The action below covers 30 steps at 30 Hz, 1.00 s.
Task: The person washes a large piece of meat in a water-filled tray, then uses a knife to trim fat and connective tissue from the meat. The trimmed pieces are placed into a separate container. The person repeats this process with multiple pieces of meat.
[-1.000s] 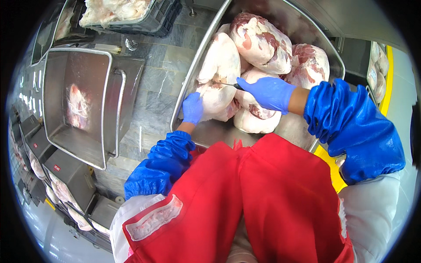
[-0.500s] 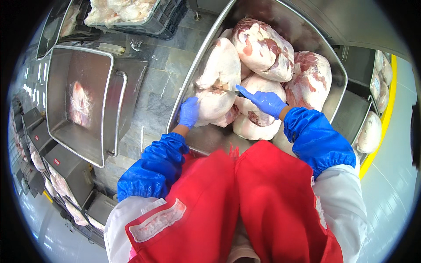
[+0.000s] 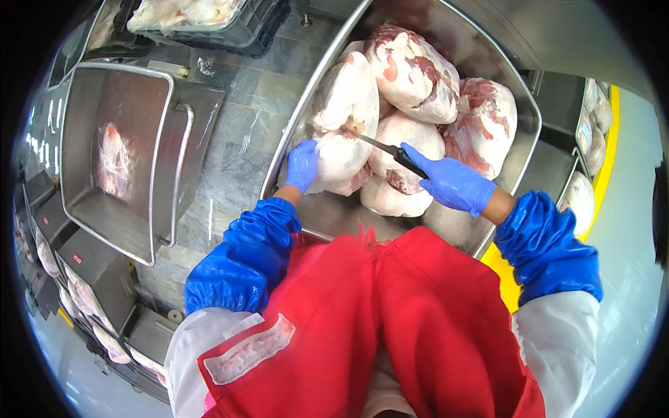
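Note:
A large pale, fat-covered cut of meat (image 3: 341, 157) lies at the left side of a deep metal bin (image 3: 327, 212). My left hand (image 3: 302, 166), in a blue glove, is closed on its near left edge, with the fingertips partly hidden. My gloved right hand (image 3: 453, 182) grips the black handle of a knife (image 3: 382, 145). The slim blade points left, and its tip meets the meat at an opened spot where darker tissue shows. Whether the tip is inside the meat I cannot tell.
Several other big cuts (image 3: 411, 73) fill the bin beside and beyond the knife. To the left stands a metal cart (image 3: 83, 202) with one meat piece and a bent handle. A dark crate (image 3: 258, 31) of pale trimmings sits at the far left. More meat (image 3: 578, 198) lies on the right.
My right hand has drawn back to the right and nearer, baring much more of the knife blade. The left hand keeps hold of the same cut. The whole view has shifted slightly.

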Each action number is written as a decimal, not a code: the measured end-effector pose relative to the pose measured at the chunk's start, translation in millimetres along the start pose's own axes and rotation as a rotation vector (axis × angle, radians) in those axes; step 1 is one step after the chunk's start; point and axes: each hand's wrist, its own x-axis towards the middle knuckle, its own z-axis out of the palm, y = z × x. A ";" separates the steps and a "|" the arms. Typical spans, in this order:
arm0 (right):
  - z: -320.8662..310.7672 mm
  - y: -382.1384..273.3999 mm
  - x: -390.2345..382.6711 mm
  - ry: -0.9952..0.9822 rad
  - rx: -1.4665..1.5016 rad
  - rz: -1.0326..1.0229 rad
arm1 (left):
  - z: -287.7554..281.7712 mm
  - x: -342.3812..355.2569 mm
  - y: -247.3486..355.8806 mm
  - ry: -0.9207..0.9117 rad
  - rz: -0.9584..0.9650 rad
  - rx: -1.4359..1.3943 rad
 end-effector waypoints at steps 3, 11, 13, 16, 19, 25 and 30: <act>-22.6 -25.0 -2.1 -0.201 0.373 0.139 | 0.7 -0.4 -4.6 -0.024 0.018 0.030; 12.9 -53.8 37.9 -0.229 0.947 0.281 | -4.0 0.5 -9.1 -0.042 -0.033 -0.068; 36.8 -55.2 38.8 -0.149 0.951 0.212 | -2.2 2.4 -16.3 -0.041 -0.051 -0.171; 71.0 -45.2 38.3 0.118 0.530 0.089 | -6.5 0.4 -6.8 -0.070 -0.098 -0.148; 91.8 -37.4 36.5 0.235 0.438 0.029 | -5.7 -0.9 -3.8 -0.049 -0.109 -0.236; 95.0 -38.1 32.3 0.180 0.425 0.161 | -7.7 1.2 -2.2 -0.033 -0.147 -0.146; 142.3 -30.6 40.6 0.346 0.450 0.156 | -9.8 2.4 3.7 -0.068 -0.217 -0.167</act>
